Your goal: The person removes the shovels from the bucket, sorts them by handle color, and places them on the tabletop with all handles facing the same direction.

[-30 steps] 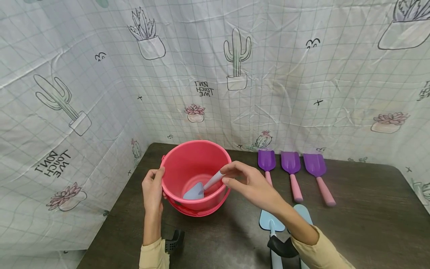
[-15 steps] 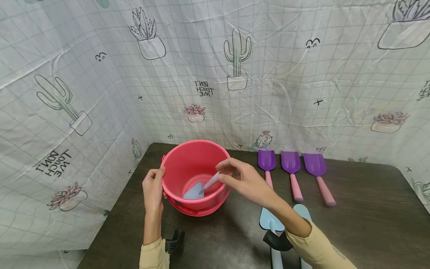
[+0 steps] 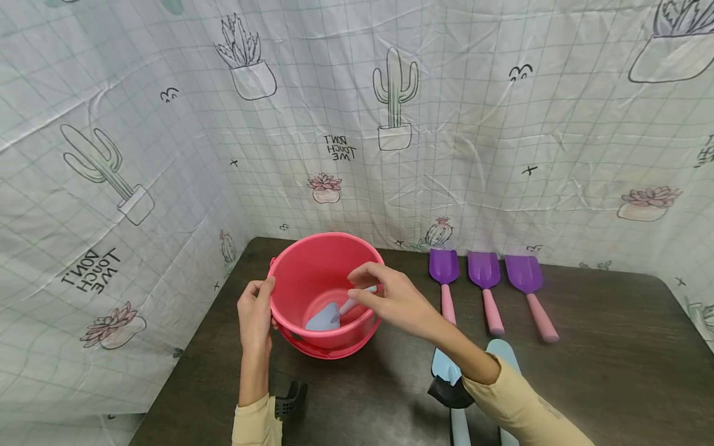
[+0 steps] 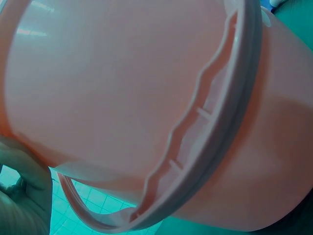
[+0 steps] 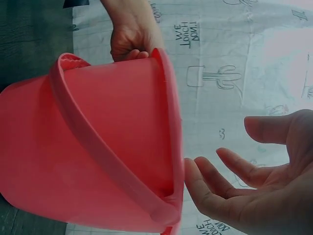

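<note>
A pink bucket stands upright on the dark table, its handle hanging low along the near side. My left hand grips its left rim, fingers outside; the left wrist view shows the bucket wall close beside that hand. Inside the bucket lies a light blue-grey toy trowel, its handle leaning on the right wall. Over the right rim hovers my right hand, overlapping part of that handle. In the right wrist view this hand has its thumb and fingers spread apart, holding nothing.
Right of the bucket lie three purple shovels with pink handles: a left one, a middle one and a right one. Nearer, partly under my right forearm, are a light blue trowel and a rounded light blue tool. A patterned curtain backs the table.
My right hand has moved left over the bucket, away from the trowel handle's end, which now shows beneath it. The trowel, bucket and left hand have stayed in place.
</note>
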A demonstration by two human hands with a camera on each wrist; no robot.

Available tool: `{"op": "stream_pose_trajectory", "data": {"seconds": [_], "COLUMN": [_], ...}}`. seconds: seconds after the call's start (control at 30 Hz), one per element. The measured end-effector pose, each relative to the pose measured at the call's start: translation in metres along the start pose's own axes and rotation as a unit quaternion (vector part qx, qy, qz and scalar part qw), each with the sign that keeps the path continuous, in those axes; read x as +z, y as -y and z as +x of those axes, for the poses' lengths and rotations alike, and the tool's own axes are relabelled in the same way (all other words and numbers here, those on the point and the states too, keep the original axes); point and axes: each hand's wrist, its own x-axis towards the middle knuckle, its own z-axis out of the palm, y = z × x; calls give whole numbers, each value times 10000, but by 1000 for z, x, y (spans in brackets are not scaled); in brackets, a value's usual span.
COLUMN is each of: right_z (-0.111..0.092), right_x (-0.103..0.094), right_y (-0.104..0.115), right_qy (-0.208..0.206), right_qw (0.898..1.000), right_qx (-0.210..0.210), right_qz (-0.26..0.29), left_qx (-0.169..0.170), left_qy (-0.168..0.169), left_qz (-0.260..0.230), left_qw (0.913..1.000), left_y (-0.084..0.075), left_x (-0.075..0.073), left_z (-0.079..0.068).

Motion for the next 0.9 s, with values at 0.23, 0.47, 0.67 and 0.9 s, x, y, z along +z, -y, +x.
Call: {"op": "stream_pose_trajectory", "data": {"seconds": [0.23, 0.47, 0.67, 0.9], "right_z": [7, 15, 23, 31], "right_x": [7, 10, 9, 9], "right_y": [-1, -3, -7, -8], "right_qy": [205, 365, 362, 540], "right_qw": [9997, 9993, 9990, 9978], "right_qx": [-110, -46, -13, 77], "right_qz": [23, -69, -258, -374], "left_qx": [-34, -71, -82, -69], "left_qy": [-24, -18, 16, 27], "left_qz": [-6, -30, -64, -95], "left_qw": [10000, 10000, 9999, 9999], "left_y": [0, 1, 1, 0], "left_x": [0, 0, -1, 0], "left_z": [1, 1, 0, 0]}}
